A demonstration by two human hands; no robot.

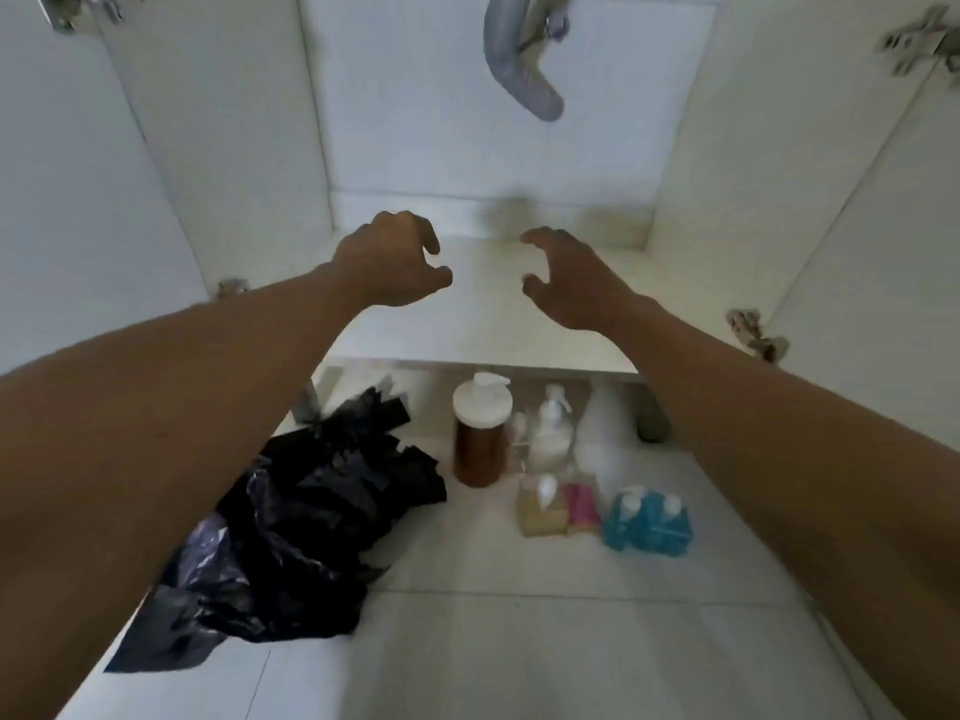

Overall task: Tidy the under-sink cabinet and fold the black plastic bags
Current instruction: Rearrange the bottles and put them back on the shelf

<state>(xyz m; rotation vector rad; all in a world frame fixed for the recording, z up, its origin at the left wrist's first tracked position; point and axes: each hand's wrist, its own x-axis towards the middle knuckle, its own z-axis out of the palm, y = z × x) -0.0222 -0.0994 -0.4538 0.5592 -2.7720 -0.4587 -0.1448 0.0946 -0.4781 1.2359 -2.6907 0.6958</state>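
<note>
The white under-sink cabinet [498, 324] stands open in front of me, its floor bare. Both my arms reach into it. My left hand [395, 259] and my right hand [569, 275] hover side by side over the cabinet floor, fingers curled and apart, holding nothing. A crumpled heap of black plastic bags [306, 522] lies on the tiled floor in front of the cabinet, below my left forearm, which hides part of it.
On the floor tiles stand a brown pump bottle [480, 431], a white pump bottle [550, 433], a yellow bottle [540, 506], a pink one [582, 504] and two blue ones [649, 522]. A grey drain hose [514, 59] hangs inside the cabinet. Both doors [57, 210] are swung open.
</note>
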